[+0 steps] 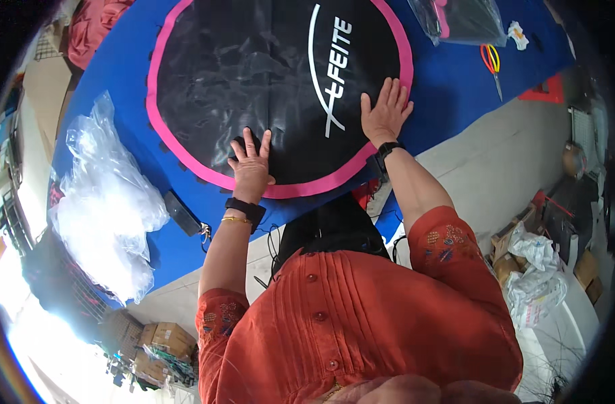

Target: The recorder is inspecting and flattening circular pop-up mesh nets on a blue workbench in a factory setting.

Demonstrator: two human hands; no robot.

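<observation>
A large round black sheet with a pink border and white lettering lies on the blue-covered table, its far edge cut off by the picture. My left hand rests on its near part, fingers spread on the black surface. On the right side, my right hand presses down with fingers stretched, partly over the pink border. Neither hand grips anything. Faint creases run across the black material. Both wrists wear dark bands.
Crumpled clear plastic bags pile up on the left, beside a dark flat case. Scissors with red and yellow handles lie at the right, near a clear bag with a pink-edged item. Cardboard boxes stand on the floor.
</observation>
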